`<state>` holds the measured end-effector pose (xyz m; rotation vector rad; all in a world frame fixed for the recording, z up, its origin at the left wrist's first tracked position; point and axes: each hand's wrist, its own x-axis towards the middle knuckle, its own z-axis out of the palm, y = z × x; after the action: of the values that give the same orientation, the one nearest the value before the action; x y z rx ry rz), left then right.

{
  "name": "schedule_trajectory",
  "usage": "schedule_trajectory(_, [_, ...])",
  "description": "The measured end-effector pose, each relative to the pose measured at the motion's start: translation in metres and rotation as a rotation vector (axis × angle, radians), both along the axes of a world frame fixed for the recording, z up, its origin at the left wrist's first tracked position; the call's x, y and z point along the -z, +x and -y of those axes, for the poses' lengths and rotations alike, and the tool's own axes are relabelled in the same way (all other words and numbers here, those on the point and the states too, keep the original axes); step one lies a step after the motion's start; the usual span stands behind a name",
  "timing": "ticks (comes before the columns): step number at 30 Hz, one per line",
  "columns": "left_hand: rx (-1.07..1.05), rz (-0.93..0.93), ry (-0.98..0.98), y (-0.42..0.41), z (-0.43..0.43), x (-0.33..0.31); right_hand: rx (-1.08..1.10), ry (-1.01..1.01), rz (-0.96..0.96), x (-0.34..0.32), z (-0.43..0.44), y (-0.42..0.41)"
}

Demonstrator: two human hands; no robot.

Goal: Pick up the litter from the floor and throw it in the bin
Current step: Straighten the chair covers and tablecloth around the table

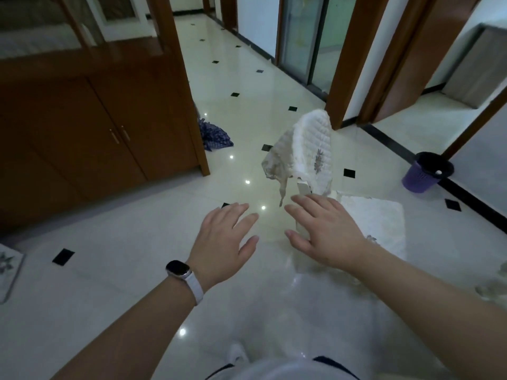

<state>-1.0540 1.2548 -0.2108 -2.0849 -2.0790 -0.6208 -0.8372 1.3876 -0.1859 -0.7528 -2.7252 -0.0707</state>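
The left hand (222, 242) and right hand (326, 231), both spread and empty, hover above the floor (131, 275); one purple bin (418, 183) stands on its black border at right, one blue bundle (214, 135) against the cabinet (109, 119) corner.

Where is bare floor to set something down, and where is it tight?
Bare tiles lie left of the left hand, bordered by the wooden cabinet and the mat at the frame's edge, and up the hallway between the blue cloth and the covered chair. Tight on the right: right hand, chair and purple bin.
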Motion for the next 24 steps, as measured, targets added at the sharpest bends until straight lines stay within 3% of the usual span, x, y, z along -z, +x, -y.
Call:
schedule_trajectory(14, [-0.046, -0.001, -0.036, -0.153, -0.092, 0.000, -0.036, -0.022, -0.032, 0.010, -0.104, -0.154])
schedule_trajectory(24, [-0.080, -0.113, -0.111, -0.254, -0.243, -0.021, -0.051, -0.097, -0.108, 0.027, -0.257, -0.261])
